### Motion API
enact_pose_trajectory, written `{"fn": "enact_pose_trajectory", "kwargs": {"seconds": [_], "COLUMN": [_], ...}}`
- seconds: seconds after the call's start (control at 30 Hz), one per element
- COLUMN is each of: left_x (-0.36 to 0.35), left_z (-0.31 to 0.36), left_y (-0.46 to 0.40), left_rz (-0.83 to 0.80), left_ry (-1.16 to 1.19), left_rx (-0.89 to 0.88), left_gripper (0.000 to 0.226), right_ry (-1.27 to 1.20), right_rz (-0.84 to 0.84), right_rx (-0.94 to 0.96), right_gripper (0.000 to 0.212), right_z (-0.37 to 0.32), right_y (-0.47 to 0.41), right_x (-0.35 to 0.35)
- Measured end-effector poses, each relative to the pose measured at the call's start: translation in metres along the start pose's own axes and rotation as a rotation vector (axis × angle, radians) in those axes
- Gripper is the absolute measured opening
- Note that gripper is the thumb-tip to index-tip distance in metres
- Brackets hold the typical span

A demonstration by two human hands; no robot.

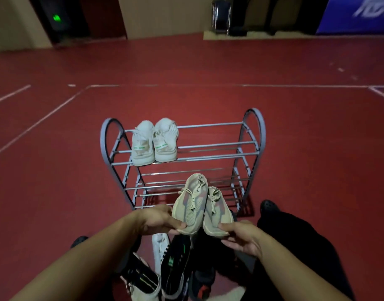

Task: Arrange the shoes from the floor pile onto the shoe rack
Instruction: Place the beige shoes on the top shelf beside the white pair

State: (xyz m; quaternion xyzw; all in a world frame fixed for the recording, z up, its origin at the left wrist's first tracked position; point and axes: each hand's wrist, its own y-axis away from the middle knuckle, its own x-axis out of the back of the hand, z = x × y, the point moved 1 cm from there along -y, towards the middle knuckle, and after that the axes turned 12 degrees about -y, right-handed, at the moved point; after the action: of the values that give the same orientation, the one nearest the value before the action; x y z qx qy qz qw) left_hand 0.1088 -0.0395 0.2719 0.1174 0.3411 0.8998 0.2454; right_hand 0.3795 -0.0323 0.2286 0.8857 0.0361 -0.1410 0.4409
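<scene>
We hold a pair of beige knit shoes, one in each hand, in the air in front of the rack's lower tiers. Our left hand (159,220) pinches the left beige shoe (192,205) at its near end, thumb on top and fingers curled under the sole. Our right hand (241,235) grips the right beige shoe (216,213) the same way at its near end. The two shoes touch along their inner sides, and their far ends tilt up and away from us toward the rack.

The rack (182,157) is a grey metal frame with arched ends and tiers made of thin bars, standing on the red floor (317,137) just beyond our hands. On its top tier, toward the left end, a white pair (154,142) sits side by side, each shoe with a small green mark on it. The rest of the top tier is bare bars, and we can see no shoes on the lower tiers, though our hands and the beige shoes hide part of them.

Below our hands lies the pile (171,270) on the floor: a white shoe (159,246), a black shoe (175,268) with a green mark, another black one (143,276) with pale stripes at the left, and a dark one (203,285) with red on it. They overlap one another.

White lines (34,124) cross the red floor beyond the rack.
</scene>
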Motion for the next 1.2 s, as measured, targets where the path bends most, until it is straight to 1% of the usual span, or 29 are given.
{"fn": "enact_pose_trajectory", "kwargs": {"seconds": [0.07,0.2,0.37,0.4,0.43,0.5,0.57,0.63,0.7,0.77,0.8,0.93,1.03,1.13,1.2], "left_x": [-0.009,-0.020,-0.029,-0.030,-0.031,-0.032,-0.032,-0.032,-0.032,-0.032,-0.031,-0.023,-0.014,0.001,0.013], "left_z": [0.014,0.040,0.077,0.082,0.088,0.099,0.111,0.123,0.135,0.147,0.154,0.175,0.189,0.200,0.205], "left_y": [0.016,0.040,0.061,0.063,0.062,0.057,0.047,0.033,0.016,-0.003,-0.013,-0.058,-0.082,-0.093,-0.098], "left_rz": [-0.016,0.006,0.079,0.092,0.112,0.181,0.243,0.282,0.328,0.382,0.400,0.473,0.492,0.463,0.453], "left_ry": [-0.001,-0.007,-0.004,0.011,0.035,0.120,0.215,0.300,0.392,0.444,0.469,0.582,0.567,0.475,0.409], "left_rx": [-0.033,-0.092,-0.192,-0.215,-0.241,-0.286,-0.316,-0.336,-0.358,-0.381,-0.393,-0.428,-0.447,-0.447,-0.430], "left_gripper": [0.025,0.036,0.031,0.034,0.039,0.043,0.048,0.055,0.049,0.038,0.035,0.036,0.038,0.039,0.036], "right_ry": [0.008,0.037,0.010,-0.005,-0.032,-0.079,-0.127,-0.168,-0.194,-0.187,-0.172,-0.154,-0.080,0.020,0.043], "right_rz": [0.005,-0.019,-0.045,-0.047,-0.047,-0.036,-0.023,-0.007,0.014,0.022,0.028,0.033,0.056,0.087,0.087], "right_rx": [0.041,0.113,0.228,0.259,0.294,0.363,0.412,0.467,0.508,0.546,0.565,0.573,0.570,0.579,0.576], "right_gripper": [0.031,0.021,0.027,0.028,0.027,0.015,0.016,0.026,0.031,0.027,0.025,0.014,0.020,0.019,0.020], "right_z": [-0.009,-0.030,-0.058,-0.063,-0.068,-0.080,-0.094,-0.111,-0.130,-0.149,-0.159,-0.196,-0.219,-0.235,-0.240], "right_y": [0.020,0.060,0.094,0.097,0.100,0.102,0.098,0.089,0.080,0.070,0.065,0.045,0.026,0.002,-0.014], "right_x": [0.004,0.005,0.003,0.002,0.001,-0.003,-0.007,-0.009,-0.013,-0.016,-0.019,-0.020,-0.014,-0.004,-0.002]}}
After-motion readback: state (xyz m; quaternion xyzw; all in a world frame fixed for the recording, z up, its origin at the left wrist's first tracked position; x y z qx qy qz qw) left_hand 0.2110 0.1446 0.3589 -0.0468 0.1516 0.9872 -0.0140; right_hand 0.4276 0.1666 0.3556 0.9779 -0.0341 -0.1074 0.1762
